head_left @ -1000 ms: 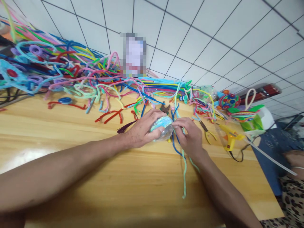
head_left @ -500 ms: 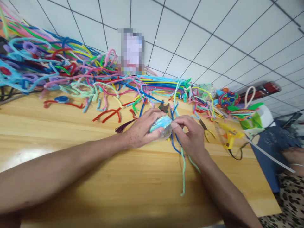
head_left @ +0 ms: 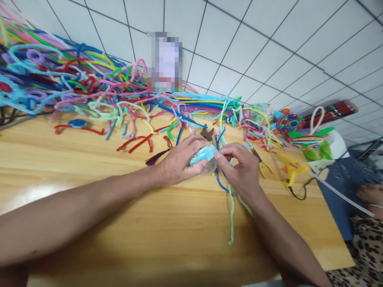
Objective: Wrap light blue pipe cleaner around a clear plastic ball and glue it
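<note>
Here, the left hand [head_left: 182, 161] was clamped round the ball [head_left: 203, 154], above the table [head_left: 143, 235] or on it; I could not tell which. The right hand [head_left: 241, 165] had thumb and forefinger together at the ball's right edge, on what I could not tell. Left of the ball lay a tassel [head_left: 156, 157]; right of it, pliers [head_left: 265, 163], then a glue gun [head_left: 291, 172].

A yellow plastic glue gun [head_left: 291, 170] is lying on the pale wooden table [head_left: 149, 239]; yellow-handled pliers [head_left: 260, 161] are resting just left of it, and a round multicoloured ornament [head_left: 289, 124] is sitting beyond it.
</note>
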The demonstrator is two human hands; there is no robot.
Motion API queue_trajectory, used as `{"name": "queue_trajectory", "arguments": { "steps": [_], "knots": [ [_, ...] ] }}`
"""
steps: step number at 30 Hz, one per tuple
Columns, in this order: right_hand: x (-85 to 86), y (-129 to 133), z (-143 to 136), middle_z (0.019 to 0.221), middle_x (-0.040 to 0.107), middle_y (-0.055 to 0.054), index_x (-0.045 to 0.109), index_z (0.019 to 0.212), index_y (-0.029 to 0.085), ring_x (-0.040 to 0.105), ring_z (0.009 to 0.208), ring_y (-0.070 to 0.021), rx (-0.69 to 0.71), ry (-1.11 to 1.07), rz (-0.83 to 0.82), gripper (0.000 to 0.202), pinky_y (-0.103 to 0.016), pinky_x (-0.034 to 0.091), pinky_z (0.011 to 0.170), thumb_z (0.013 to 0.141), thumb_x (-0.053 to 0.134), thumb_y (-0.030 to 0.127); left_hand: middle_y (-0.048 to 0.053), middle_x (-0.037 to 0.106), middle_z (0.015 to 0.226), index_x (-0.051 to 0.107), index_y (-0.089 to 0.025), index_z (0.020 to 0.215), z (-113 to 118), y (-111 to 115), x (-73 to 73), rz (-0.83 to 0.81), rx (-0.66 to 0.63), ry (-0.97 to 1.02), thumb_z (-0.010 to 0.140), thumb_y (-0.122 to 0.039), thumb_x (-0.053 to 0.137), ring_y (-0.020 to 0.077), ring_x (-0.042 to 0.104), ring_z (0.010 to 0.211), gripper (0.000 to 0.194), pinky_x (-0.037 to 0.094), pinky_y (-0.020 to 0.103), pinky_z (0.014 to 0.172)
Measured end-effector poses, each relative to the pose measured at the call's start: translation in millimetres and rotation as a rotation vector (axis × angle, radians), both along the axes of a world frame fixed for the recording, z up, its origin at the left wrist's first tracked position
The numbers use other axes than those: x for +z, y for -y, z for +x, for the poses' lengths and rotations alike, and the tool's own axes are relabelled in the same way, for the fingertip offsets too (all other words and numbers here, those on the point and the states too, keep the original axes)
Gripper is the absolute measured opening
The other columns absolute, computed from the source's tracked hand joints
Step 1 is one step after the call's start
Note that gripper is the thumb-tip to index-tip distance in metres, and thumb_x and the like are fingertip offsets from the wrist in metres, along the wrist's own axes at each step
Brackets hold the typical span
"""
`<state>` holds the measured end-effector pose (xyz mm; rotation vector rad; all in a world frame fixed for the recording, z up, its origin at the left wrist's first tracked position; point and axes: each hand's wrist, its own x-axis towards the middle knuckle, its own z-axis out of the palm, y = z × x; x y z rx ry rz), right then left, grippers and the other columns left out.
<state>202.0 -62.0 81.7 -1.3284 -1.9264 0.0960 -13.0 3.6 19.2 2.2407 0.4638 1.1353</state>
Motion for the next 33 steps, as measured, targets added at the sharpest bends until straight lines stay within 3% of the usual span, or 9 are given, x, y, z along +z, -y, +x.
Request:
{"name": "queue_trajectory", "arguments": {
  "steps": [19,26,33],
  "knots": [
    [0.8,0.2,-2.4,0.079,0.074,0.001,0.070,0.085,0.027,0.065,0.069,-0.0160,0.003,-0.017,-0.017,0.015,-0.032,0.055,0.065,0.099,0.072,0.021,0.016,0.067,0.142,0.057,-0.024,0.141,1.0,1.8,1.1,-0.028,0.022,0.002,0.103,-0.035,0.060,0.0331,0.064,0.139,0.040,0.055,0.058,0.119],
    [-5.0,1.7,2.1,0.103,0.081,-0.004,0.074,0.103,0.028,0.076,0.097,-0.0216,0.085,0.018,0.000,0.012,-0.040,0.062,0.084,0.104,0.063,0.023,0.014,0.066,0.134,0.056,-0.025,0.140,-0.6,1.8,3.7,0.083,0.076,-0.026,0.100,-0.035,0.061,0.0332,0.062,0.133,0.041,0.056,0.057,0.115],
    [-7.9,3.0,6.7,0.121,0.081,-0.008,0.074,0.120,0.028,0.077,0.115,-0.0249,0.168,0.052,-0.033,0.021,-0.044,0.064,0.096,0.105,0.062,0.021,0.016,0.063,0.136,0.052,-0.024,0.142,-1.2,4.2,2.3,0.158,0.071,0.034,0.103,-0.029,0.059,0.0307,0.064,0.132,0.041,0.060,0.053,0.109]
  ]
}}
